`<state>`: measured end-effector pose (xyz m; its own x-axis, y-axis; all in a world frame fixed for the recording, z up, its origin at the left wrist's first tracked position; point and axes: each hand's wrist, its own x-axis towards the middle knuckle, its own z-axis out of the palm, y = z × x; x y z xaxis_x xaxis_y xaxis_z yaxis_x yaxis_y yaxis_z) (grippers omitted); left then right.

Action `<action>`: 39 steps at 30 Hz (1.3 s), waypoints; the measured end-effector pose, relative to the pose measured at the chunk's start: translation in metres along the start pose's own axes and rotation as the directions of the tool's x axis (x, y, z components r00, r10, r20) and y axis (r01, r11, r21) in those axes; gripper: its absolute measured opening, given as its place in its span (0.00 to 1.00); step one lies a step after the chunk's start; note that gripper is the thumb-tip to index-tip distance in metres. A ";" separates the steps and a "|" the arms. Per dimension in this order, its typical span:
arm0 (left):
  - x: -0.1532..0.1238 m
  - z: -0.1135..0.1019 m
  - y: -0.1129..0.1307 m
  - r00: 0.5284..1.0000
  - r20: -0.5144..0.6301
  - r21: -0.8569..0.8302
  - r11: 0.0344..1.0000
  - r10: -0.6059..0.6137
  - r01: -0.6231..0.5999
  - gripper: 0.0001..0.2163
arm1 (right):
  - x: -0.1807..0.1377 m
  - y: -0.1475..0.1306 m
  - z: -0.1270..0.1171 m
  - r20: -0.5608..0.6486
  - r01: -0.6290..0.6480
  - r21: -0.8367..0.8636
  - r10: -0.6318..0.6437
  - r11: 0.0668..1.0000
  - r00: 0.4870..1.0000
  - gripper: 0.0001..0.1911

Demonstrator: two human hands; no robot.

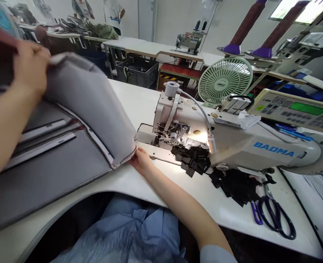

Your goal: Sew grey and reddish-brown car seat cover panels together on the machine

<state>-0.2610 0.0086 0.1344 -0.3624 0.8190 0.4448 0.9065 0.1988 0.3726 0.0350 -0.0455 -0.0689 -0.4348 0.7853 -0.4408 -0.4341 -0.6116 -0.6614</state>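
Observation:
A large grey fabric piece (90, 98) with dark bound edges and white strips lies over the left of the table, one flap of it raised. My left hand (31, 65) is up at the far left, its fingers closed on the top edge of that flap. With its fingers pinched, my right hand (141, 160) grips the fabric's lower corner. That corner is just left of the sewing machine (183, 124), whose needle area is lit. Small black fabric tabs (192, 159) are heaped by the needle area.
Black-handled scissors (276, 215) and a purple thread snipper (256, 212) lie at the right front. More black pieces (239, 186) sit under the machine arm. Behind stand a green fan (224, 80), a control panel (295, 109) and a grey crate (138, 73).

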 end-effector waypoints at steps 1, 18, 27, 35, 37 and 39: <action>-0.008 0.015 0.000 0.998 -0.004 -0.025 0.998 -0.060 0.060 0.32 | 0.002 -0.002 -0.003 -0.019 -0.008 0.025 0.009 1.000 1.000 0.20; -0.139 0.119 0.021 0.338 0.028 -0.296 0.331 0.941 -0.896 0.10 | -0.005 -0.017 0.003 0.132 -0.369 0.207 0.347 0.906 0.928 0.14; -0.122 0.079 0.069 0.495 0.593 -0.378 0.762 0.635 -0.525 0.22 | -0.014 -0.019 0.026 0.175 0.060 -0.130 -0.036 0.990 0.984 0.17; -0.088 0.112 0.069 0.126 0.891 -0.413 0.894 0.436 -0.173 0.25 | -0.027 -0.016 0.005 0.274 0.254 -0.566 -0.111 0.784 0.955 0.12; -0.094 0.113 0.058 0.018 0.935 -0.354 0.932 0.354 0.071 0.28 | -0.025 -0.014 -0.002 0.286 0.280 -0.602 -0.126 0.747 0.950 0.10; -0.100 0.113 0.052 -0.061 0.952 -0.275 0.926 0.300 0.259 0.28 | -0.027 -0.015 -0.008 0.270 0.266 -0.673 -0.106 0.690 0.957 0.07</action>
<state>-0.1536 -0.0023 0.0175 0.5003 0.5218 -0.6909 0.6856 0.2486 0.6842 0.0600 -0.0560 -0.0521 -0.5830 0.7905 -0.1878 0.1154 -0.1482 -0.9822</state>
